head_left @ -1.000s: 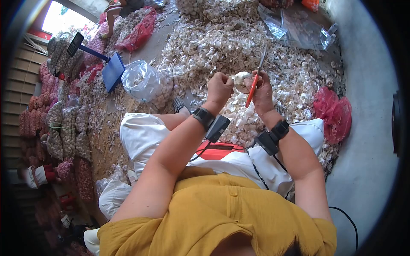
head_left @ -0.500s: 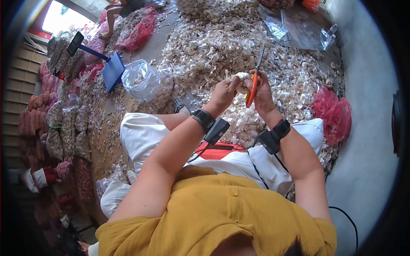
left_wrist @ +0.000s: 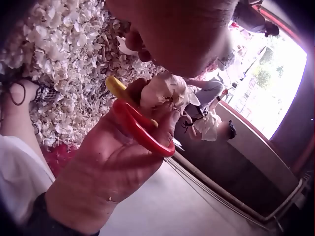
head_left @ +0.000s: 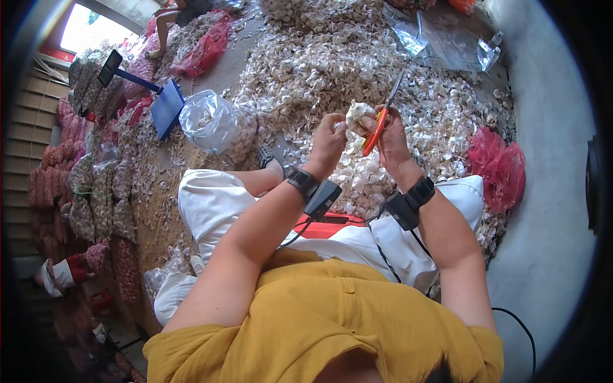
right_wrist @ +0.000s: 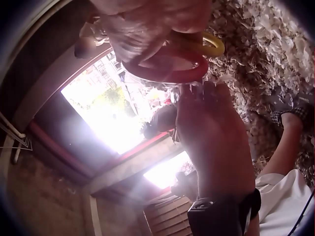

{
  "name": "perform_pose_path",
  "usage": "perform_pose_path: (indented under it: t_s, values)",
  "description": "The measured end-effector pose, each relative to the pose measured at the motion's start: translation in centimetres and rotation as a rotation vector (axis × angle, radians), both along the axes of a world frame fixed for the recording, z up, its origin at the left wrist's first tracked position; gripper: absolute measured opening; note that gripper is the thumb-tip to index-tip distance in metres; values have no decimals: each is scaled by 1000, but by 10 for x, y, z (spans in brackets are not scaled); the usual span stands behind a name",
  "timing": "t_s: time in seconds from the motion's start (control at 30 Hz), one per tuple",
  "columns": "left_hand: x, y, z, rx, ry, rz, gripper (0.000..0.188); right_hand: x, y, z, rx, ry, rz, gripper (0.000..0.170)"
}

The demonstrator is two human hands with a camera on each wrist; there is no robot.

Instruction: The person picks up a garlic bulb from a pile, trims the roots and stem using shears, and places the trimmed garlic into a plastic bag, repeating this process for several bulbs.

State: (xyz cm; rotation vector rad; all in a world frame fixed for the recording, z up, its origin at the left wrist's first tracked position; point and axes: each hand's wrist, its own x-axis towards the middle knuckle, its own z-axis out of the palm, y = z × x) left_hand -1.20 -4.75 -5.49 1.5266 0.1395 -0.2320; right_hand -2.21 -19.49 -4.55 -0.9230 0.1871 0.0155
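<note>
My right hand [head_left: 394, 143] holds a pale garlic bulb [head_left: 357, 115] and a pair of scissors [head_left: 375, 134] together. The scissors have red and yellow handles, and their blades point up and away past the fingers. In the left wrist view, the thumb presses the bulb [left_wrist: 165, 92] beside the red handle loop [left_wrist: 139, 131]. My left hand [head_left: 327, 145] is just left of the bulb, apart from it, its fingers curled. A small pale piece of garlic [left_wrist: 127, 45] shows at its fingertips, pinched there. In the right wrist view, the left hand [right_wrist: 214, 130] appears below the scissor handles [right_wrist: 172, 73].
A wide heap of garlic and loose skins [head_left: 306, 70] spreads ahead. To the left stand a clear plastic bag [head_left: 207, 121] and a blue platform scale [head_left: 168, 110]. Pink netting [head_left: 495, 169] lies by the right wall. Full mesh sacks [head_left: 102, 191] line the far left.
Half a second ago my left fingers were on the bulb; now they have drawn away to the left. The bulb has tilted up in my right hand, and the scissors lean further right.
</note>
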Motion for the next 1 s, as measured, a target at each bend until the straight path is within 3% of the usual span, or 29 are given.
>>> perform_pose_path:
  t_s: [0.03,0.1,0.23,0.53,0.7,0.97,1.0]
  values:
    - [2,1,2,1,1,1,15,-1,1,-1,1,1,1,41]
    - [5,2,8,592,-787,130,21,-3,1,-3,-131,12,-32,43]
    - [0,-2,33,608,-648,-37,17,-2,4,-5,-242,42,-49,45]
    - [7,-3,35,808,-738,-180,3,-5,7,-9,-359,8,-59,43]
    - [9,-2,35,740,-761,-129,6,-2,8,-18,-391,-133,-72,43]
    - [17,10,23,745,-724,-43,12,-2,5,-13,-332,-85,-64,42]
    - [20,15,20,709,-541,6,15,-3,3,-12,-277,-60,-58,41]
